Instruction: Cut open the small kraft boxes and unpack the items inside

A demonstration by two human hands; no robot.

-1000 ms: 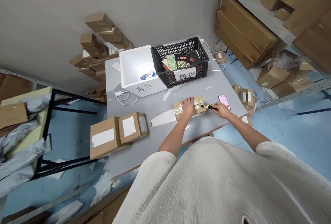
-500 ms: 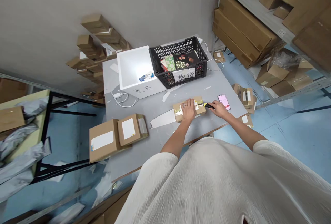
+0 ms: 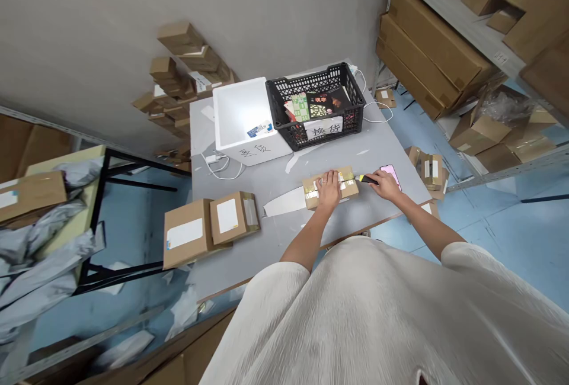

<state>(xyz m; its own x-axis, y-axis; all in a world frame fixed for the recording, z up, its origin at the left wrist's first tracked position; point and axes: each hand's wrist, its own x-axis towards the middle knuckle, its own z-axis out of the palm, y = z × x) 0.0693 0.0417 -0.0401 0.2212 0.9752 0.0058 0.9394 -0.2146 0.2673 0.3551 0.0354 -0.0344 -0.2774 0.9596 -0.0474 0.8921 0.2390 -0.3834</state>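
Now right hand (image 3: 387,185) has drawn knife (image 3: 368,179) toward box (image 3: 347,186) end.

Desk (image 3: 240,254): grey. Crate (image 3: 320,130): black, latticed. Left of crate, bin (image 3: 242,115): white. Below crate, knife (image 3: 368,179): black and yellow.

Across the counter (image 3: 240,266), the white bin (image 3: 253,153) and black crate (image 3: 352,123) wall off the far side. A passage runs between them and the taped box (image 3: 354,188). Two cartons (image 3: 186,219) obstruct the left; a flat white strip (image 3: 287,202) leaves low passage toward the taped box, whose near side the left forearm (image 3: 306,237) blocks.
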